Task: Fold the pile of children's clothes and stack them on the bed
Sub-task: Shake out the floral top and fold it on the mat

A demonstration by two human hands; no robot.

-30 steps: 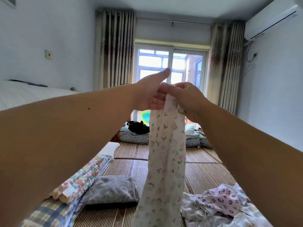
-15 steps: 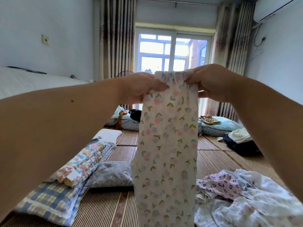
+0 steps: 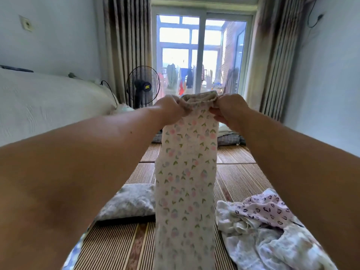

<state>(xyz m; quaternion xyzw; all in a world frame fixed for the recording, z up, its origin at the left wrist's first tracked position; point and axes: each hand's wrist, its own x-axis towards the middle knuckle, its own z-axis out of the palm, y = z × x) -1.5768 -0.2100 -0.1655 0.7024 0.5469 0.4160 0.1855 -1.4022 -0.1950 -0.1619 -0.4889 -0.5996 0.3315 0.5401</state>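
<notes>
Head view. We look along a bed [image 3: 237, 172] covered with striped woven mats, from its near edge toward a sliding glass door [image 3: 202, 53] flanked by grey-brown curtains [image 3: 126, 45]. Pale walls close the room on both sides; a wall socket [image 3: 26, 24] sits on the left wall and a dark cable [image 3: 315, 16] hangs on the right one. A black standing fan [image 3: 143, 85] stands beyond the far left corner of the bed, beside a large white quilted mass [image 3: 48, 102] along the left edge. We note a grey pillow [image 3: 130, 203] near the left edge and checked cushions [image 3: 228, 138] at the far edge.

Centre: the floral trousers [image 3: 185, 172] hang upright above the middle of the bed. The left hand [image 3: 171, 108] and the right hand [image 3: 229, 110] each grip one end of the waistband, fingers curled tight round the fabric. The pile of clothes [image 3: 263, 221] lies crumpled at the near right corner, a heart-print piece on top.

Writing: the fan's hub carries a yellow label; we cannot read its letters.

Hidden: the trousers' lower end runs off the bottom of the view, both forearms cover the near side edges of the bed, and the laundry hanging beyond the glass is too blurred to sort
</notes>
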